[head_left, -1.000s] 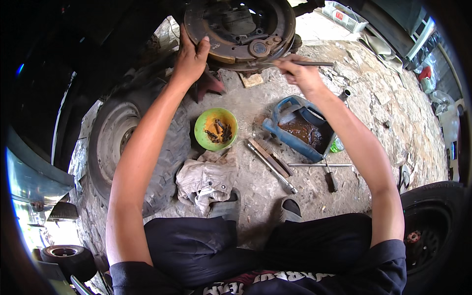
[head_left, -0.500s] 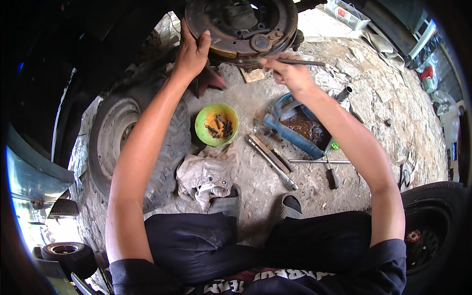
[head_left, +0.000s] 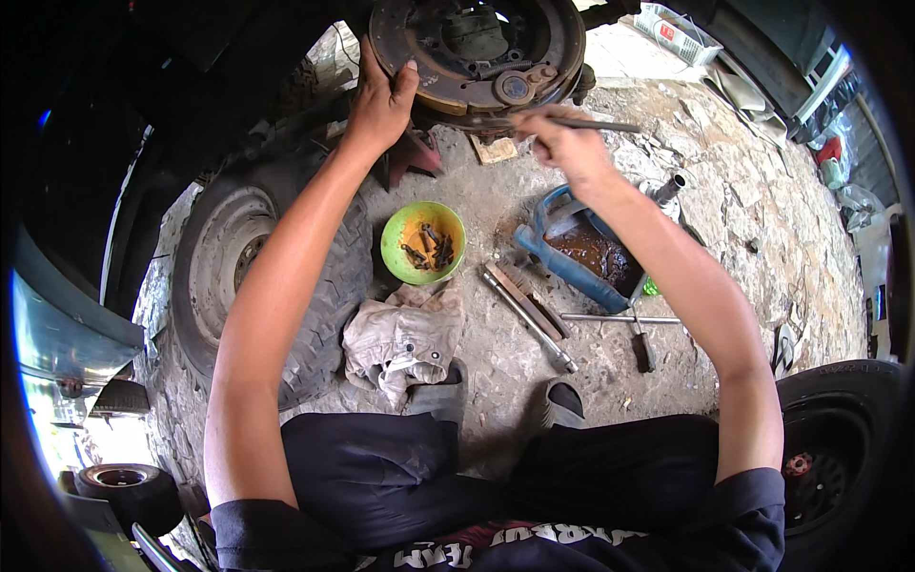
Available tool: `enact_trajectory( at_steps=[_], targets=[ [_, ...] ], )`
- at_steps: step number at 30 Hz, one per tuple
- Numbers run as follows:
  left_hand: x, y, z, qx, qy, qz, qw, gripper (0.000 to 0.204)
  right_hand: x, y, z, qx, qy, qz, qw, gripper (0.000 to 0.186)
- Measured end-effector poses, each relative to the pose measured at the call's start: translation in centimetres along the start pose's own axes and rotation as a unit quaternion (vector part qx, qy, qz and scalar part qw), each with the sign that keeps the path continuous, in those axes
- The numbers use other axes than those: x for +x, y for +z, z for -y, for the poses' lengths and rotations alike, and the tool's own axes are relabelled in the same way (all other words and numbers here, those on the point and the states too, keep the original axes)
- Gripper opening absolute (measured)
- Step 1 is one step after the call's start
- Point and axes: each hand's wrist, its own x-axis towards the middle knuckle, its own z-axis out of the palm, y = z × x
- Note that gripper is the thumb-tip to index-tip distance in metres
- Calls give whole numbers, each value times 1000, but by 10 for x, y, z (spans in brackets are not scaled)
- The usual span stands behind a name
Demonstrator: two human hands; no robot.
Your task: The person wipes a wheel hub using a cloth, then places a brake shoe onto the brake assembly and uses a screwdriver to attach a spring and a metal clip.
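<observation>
At the top of the view is a rusty drum brake assembly (head_left: 448, 81) with curved brake shoes. My left hand (head_left: 379, 110) grips its left rim, thumb on the front face and fingers partly behind the edge. Just below the lower right rim, my right hand (head_left: 562, 143) is closed around a thin dark rod-like tool (head_left: 610, 126). The rod's rear end sticks out to the right; its working end is blurred near the rim, so I cannot tell its kind.
On the stony ground are a green bowl (head_left: 391, 250) with dark metal parts, a crumpled cloth (head_left: 405, 334), a cut blue container (head_left: 572, 275) of dark liquid, a metal bar (head_left: 524, 315) and a screwdriver (head_left: 643, 351). Tyres (head_left: 324, 276) stand left and right (head_left: 858, 391).
My right hand and the rod have shifted slightly right and down along the brake's lower rim. The left hand keeps its grip; the whole view has moved a little.
</observation>
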Motion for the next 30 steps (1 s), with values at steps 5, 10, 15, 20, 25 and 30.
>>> enact_trajectory(
  at_steps=[5, 10, 15, 20, 25, 30],
  targets=[
    [3, 4, -3, -12, 9, 0, 1000, 80, 7, -72, -21, 158, -29, -62, 985, 11],
    [2, 2, -4, -8, 25, -17, 1000, 78, -27, -63, -98, -44, 58, 21, 997, 14],
    [-7, 4, -7, 14, -17, -34, 999, 76, -77, -40, -208, -418, 163, 241, 860, 41],
    [-26, 7, -13, -4, -121, -60, 991, 87, -119, -16, -231, -434, 151, 325, 826, 52],
    [-23, 17, -38, -150, -256, -67, 952, 90, -128, -29, -269, -457, 84, 281, 840, 55],
    [-14, 15, -38, -223, -295, -128, 920, 66, -123, -19, -246, -574, 150, 333, 733, 61]
  ],
)
